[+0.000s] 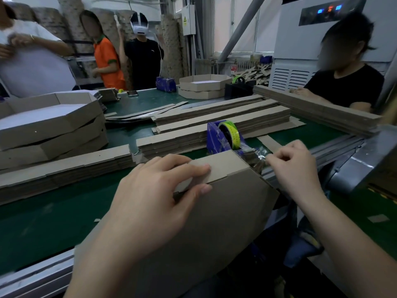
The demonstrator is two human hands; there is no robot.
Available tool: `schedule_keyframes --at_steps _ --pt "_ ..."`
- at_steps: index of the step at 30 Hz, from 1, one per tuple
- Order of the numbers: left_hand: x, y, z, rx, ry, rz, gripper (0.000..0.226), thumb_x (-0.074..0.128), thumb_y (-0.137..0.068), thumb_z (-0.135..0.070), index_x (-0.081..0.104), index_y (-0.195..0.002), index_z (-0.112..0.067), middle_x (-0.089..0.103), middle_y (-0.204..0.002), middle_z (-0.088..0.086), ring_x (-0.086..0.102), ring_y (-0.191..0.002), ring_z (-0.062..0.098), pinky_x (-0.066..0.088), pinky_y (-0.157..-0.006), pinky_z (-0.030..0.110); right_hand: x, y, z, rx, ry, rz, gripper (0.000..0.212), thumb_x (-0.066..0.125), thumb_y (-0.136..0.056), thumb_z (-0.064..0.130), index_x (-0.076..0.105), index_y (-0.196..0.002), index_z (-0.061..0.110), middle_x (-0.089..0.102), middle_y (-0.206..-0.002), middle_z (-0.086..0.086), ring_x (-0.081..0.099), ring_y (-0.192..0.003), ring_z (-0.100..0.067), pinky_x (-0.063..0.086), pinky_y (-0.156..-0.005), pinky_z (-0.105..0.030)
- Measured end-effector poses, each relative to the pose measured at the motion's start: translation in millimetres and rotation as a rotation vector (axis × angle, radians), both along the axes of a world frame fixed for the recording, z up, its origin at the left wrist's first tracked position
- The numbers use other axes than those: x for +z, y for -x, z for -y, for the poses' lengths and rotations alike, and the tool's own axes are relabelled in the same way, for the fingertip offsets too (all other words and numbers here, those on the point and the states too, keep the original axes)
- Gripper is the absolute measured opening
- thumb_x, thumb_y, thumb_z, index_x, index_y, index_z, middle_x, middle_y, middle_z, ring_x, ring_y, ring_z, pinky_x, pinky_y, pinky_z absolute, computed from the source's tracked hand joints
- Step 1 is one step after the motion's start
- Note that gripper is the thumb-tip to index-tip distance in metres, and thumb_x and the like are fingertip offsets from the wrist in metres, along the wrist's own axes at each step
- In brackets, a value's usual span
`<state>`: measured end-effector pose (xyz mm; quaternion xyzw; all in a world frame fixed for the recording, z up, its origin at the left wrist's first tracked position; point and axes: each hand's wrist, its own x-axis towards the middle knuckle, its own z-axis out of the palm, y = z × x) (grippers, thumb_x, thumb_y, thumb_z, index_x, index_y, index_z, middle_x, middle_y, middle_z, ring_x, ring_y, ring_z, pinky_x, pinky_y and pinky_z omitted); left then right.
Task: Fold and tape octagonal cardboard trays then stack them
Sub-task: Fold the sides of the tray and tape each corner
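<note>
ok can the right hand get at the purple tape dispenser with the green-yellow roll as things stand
Probably yes: the right hand pinches the clear tape strip pulled from the purple tape dispenser, just beyond the brown cardboard tray that the left hand grips; nothing lies between.

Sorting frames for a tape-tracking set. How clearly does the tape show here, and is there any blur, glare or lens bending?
Head view: the clear tape pinched by the right hand shows only as crinkled glints, edges hard to trace; the left hand holding the tray is fairly sharp; the wide lens bows the table rail; lighting even, no hard shadows.
</note>
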<state>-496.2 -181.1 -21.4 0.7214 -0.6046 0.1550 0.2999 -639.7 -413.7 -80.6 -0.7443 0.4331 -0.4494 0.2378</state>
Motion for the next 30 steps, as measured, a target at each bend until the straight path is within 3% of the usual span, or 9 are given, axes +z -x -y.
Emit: schedule_keyframes --at_steps 4,9,14,17,22,26,28,30 --pt "1.6 2.3 4.4 -0.011 0.006 0.029 0.032 0.044 -0.084 -0.055 0.068 -0.098 -0.039 0.064 -0.104 -0.021 0.063 -0.09 0.01 0.051 -0.066 0.034 22.2 3.4 -39.4 0.181 0.03 0.336 0.016 0.069 -0.083 0.012 0.066 -0.068 0.015 0.051 -0.081 0.001 0.048 -0.07 0.005 0.037 -0.064 -0.005" --pt "2.4 4.7 6.8 -0.003 0.016 0.048 0.02 0.058 -0.083 -0.046 0.07 -0.095 -0.036 0.065 -0.102 -0.02 0.064 -0.087 0.012 0.05 -0.065 0.033 36.6 4.4 -103.0 0.474 -0.005 0.506 0.019 0.066 -0.08 0.028 0.071 -0.074 0.011 0.058 -0.058 0.005 0.051 -0.056 -0.003 0.037 -0.055 -0.01" --pt "3.7 6.1 5.5 -0.007 -0.012 0.026 0.029 0.049 -0.083 -0.047 0.07 -0.098 -0.036 0.065 -0.107 -0.018 0.064 -0.09 0.013 0.052 -0.068 0.037 31.1 -6.6 -121.3 0.559 -0.32 0.513 0.016 0.07 -0.085 0.011 0.074 -0.07 0.007 0.05 -0.04 0.013 0.047 -0.039 0.001 0.032 -0.044 -0.008" --pt "4.7 6.3 4.7 -0.009 -0.037 0.022 0.035 0.043 -0.081 -0.048 0.07 -0.1 -0.036 0.064 -0.109 -0.019 0.063 -0.092 0.013 0.051 -0.069 0.037 30.3 -9.6 -122.9 0.55 -0.521 0.559 0.02 0.069 -0.082 0.013 0.074 -0.064 0.006 0.042 -0.037 0.009 0.035 -0.035 -0.001 0.028 -0.039 -0.013" --pt "3.0 6.2 4.6 -0.003 -0.022 0.012 0.023 0.057 -0.082 -0.039 0.07 -0.1 -0.034 0.065 -0.109 -0.016 0.063 -0.094 0.014 0.053 -0.071 0.041 30.9 -11.9 -124.4 0.526 -0.632 0.563 0.023 0.07 -0.082 0.015 0.074 -0.063 0.004 0.034 -0.038 0.004 0.027 -0.034 -0.005 0.022 -0.036 -0.014" --pt "3.8 7.1 3.2 -0.034 -0.027 -0.014 0.022 0.053 -0.083 -0.044 0.066 -0.098 -0.034 0.065 -0.108 -0.015 0.063 -0.095 0.015 0.053 -0.073 0.044 29.1 -10.9 -123.2 0.529 -0.684 0.534 0.027 0.07 -0.08 0.019 0.069 -0.066 -0.004 0.035 -0.038 0.003 0.028 -0.031 -0.005 0.024 -0.034 -0.012" --pt "5.4 7.3 1.7 -0.039 -0.046 -0.025 0.019 0.047 -0.082 -0.051 0.053 -0.095 -0.037 0.064 -0.103 -0.016 0.061 -0.089 0.013 0.05 -0.068 0.036 27.7 -10.4 -121.7 0.526 -0.69 0.52 0.03 0.071 -0.08 0.02 0.067 -0.067 -0.007 0.035 -0.037 0.003 0.028 -0.031 -0.005 0.025 -0.034 -0.012" --pt "6.8 6.8 -0.5 -0.047 -0.068 -0.014 0.018 0.043 -0.082 -0.052 0.043 -0.096 -0.041 0.062 -0.102 -0.018 0.057 -0.085 0.01 0.045 -0.065 0.026 28.0 -10.1 -121.3 0.537 -0.712 0.501 0.025 0.07 -0.08 0.021 0.072 -0.064 0.002 0.035 -0.037 0.004 0.028 -0.03 -0.005 0.025 -0.034 -0.012"
